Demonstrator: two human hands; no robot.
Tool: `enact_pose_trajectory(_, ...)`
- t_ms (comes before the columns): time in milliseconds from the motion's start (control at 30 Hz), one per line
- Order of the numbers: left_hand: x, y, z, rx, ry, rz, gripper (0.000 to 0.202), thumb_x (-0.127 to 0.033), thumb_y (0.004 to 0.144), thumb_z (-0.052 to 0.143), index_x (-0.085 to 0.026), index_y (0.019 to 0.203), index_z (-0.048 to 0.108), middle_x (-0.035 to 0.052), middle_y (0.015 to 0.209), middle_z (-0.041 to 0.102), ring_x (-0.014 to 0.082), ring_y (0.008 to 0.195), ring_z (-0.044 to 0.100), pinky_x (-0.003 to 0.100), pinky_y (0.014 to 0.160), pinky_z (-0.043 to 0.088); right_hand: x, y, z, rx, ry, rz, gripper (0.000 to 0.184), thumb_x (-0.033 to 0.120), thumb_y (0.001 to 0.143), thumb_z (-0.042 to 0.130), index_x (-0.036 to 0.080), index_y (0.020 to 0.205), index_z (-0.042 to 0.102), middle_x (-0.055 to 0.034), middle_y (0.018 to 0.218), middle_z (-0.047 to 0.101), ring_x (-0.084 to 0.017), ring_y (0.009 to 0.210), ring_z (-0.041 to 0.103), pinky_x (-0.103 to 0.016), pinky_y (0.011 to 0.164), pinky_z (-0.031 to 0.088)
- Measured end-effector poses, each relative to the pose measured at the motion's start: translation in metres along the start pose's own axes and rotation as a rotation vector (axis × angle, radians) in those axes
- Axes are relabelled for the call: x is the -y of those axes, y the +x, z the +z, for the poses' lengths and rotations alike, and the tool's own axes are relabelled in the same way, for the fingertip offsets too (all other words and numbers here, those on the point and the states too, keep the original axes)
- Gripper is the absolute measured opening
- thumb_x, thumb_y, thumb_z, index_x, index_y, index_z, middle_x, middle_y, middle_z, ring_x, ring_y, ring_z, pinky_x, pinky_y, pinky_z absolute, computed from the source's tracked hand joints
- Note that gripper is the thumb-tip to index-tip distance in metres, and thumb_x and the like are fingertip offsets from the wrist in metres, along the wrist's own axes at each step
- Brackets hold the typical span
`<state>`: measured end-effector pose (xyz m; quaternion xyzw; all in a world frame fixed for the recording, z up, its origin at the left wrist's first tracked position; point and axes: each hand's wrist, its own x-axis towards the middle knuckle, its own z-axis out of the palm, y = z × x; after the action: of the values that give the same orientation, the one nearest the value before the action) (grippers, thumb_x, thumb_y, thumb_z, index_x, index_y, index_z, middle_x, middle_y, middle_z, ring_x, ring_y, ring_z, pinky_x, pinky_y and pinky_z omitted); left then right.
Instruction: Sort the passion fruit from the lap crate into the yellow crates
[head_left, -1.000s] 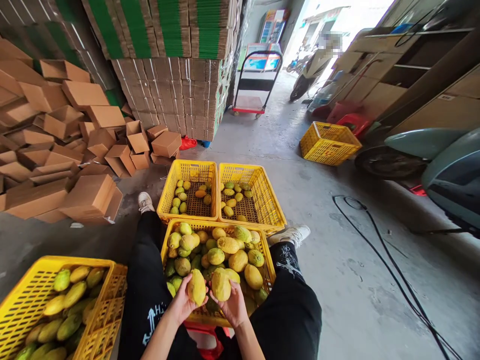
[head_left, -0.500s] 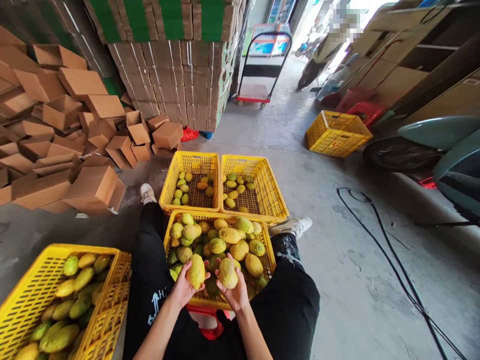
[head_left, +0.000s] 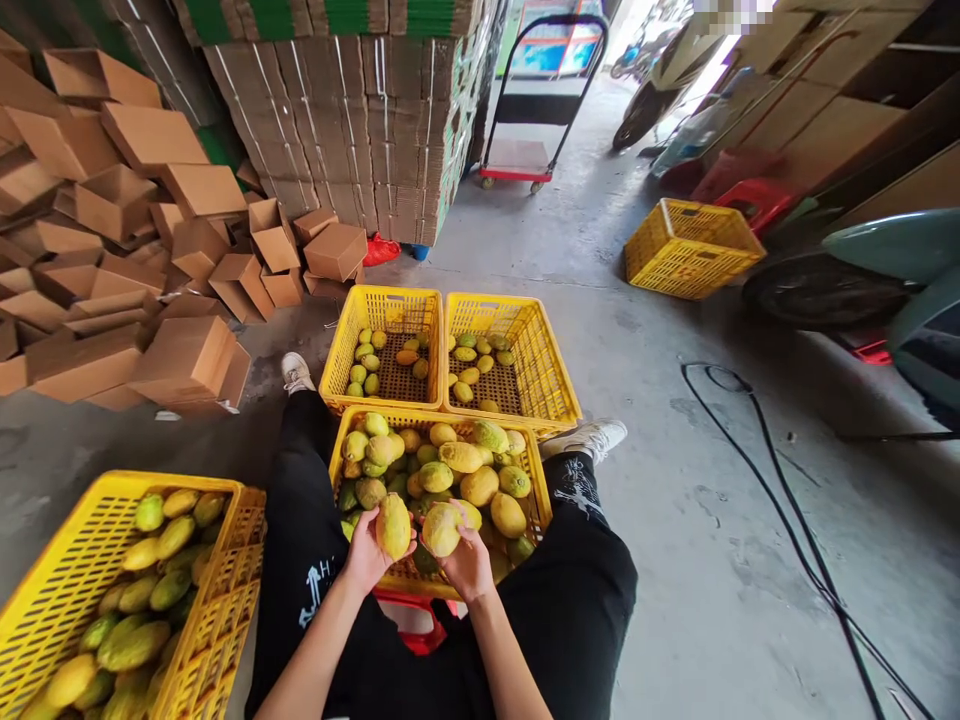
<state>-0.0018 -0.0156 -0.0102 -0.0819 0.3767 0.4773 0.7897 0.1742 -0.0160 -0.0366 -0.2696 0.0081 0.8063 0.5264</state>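
Observation:
My left hand point(head_left: 364, 556) is closed around a yellow-green papaya point(head_left: 394, 527), held upright with its side towards me. In my right hand point(head_left: 472, 566) is a second, rounder papaya point(head_left: 442, 529), gripped from its right side. Both fruits are close together above the near part of a yellow crate point(head_left: 543, 482) that stands between my legs. Many more papayas point(head_left: 480, 486), green to yellow, are heaped in that crate. My hands and the held fruits cover part of the heap.
Two yellow crates, left point(head_left: 327, 375) and right point(head_left: 562, 385), adjoin the middle crate and hold several papayas each. A fuller crate point(head_left: 225, 590) stands at my left. Cardboard boxes point(head_left: 187, 360) lie piled beyond. A hand truck point(head_left: 517, 160), another crate point(head_left: 690, 250) and a black cable point(head_left: 787, 520) are farther off.
My right hand has shifted left with its papaya, bringing it nearer the left one, and its grip has turned. The left hand still holds its papaya. The view has tilted slightly down.

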Motion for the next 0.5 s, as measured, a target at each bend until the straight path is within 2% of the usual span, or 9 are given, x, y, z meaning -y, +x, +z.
enact_pose_trajectory(133, -0.002, -0.002, 0.001, 0.041, -0.065, 0.029, 0.045, -0.029, 0.083, 0.051, -0.023, 0.127, 0.045, 0.0100, 0.105, 0.066, 0.0267, 0.097, 0.063, 0.045, 0.084, 0.047, 0.000, 0.002, -0.002, 0.004, 0.002, -0.069, 0.047, 0.024, 0.064, 0.067, 0.033, 0.110, 0.056, 0.0000, 0.106, 0.066, -0.025, 0.104, 0.061, -0.045, 0.091, 0.047)
enact_pose_trajectory(300, 0.000, 0.003, -0.002, 0.083, -0.016, -0.036, 0.052, -0.032, 0.084, 0.054, -0.032, 0.133, 0.037, 0.0086, 0.110, 0.064, 0.0264, 0.098, 0.063, 0.039, 0.077, 0.048, 0.000, -0.001, -0.003, -0.035, -0.050, -0.135, 0.048, 0.029, 0.071, 0.064, 0.037, 0.117, 0.053, 0.0005, 0.112, 0.064, -0.023, 0.105, 0.060, -0.047, 0.094, 0.044)
enact_pose_trajectory(400, 0.004, 0.010, -0.009, 0.002, 0.032, -0.042, 0.058, -0.035, 0.081, 0.058, -0.034, 0.134, 0.034, 0.0066, 0.102, 0.065, 0.0261, 0.090, 0.065, 0.037, 0.071, 0.049, 0.000, 0.001, 0.004, -0.074, -0.081, -0.179, 0.048, 0.030, 0.076, 0.060, 0.040, 0.121, 0.049, 0.0018, 0.117, 0.062, -0.022, 0.107, 0.060, -0.047, 0.094, 0.045)
enact_pose_trajectory(500, 0.007, 0.018, -0.016, -0.133, 0.024, -0.042, 0.060, -0.037, 0.079, 0.059, -0.030, 0.134, 0.035, 0.0050, 0.091, 0.067, 0.0244, 0.081, 0.066, 0.035, 0.067, 0.048, 0.007, 0.023, 0.029, -0.090, -0.117, -0.190, 0.047, 0.033, 0.076, 0.060, 0.039, 0.121, 0.049, 0.0007, 0.118, 0.063, -0.022, 0.106, 0.060, -0.047, 0.093, 0.046)
